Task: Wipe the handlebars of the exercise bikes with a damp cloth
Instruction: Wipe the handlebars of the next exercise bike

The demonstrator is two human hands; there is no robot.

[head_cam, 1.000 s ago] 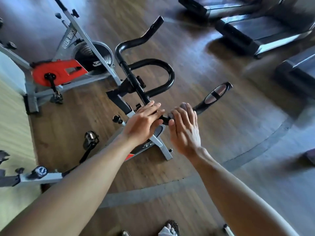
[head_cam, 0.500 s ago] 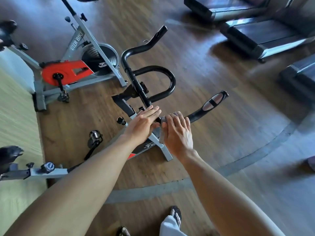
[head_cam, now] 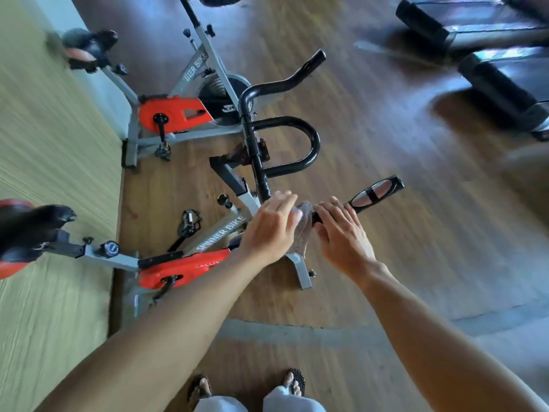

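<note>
Both bare forearms reach forward and down from bottom edge, converging near frame centre. Left hand (head_cam: 271,227) palm down, fingers straight and together, pointing right. Right hand (head_cam: 341,233) just beside it, back of hand up, fingers (head_cam: 334,210) curled downward. Hands near, not touching. Two sandalled feet at bottom edge.

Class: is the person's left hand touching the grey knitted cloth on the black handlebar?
Touching. The head view shows the left hand lying over the grey knitted cloth on the black handlebar, fingers overlapping it.
</note>
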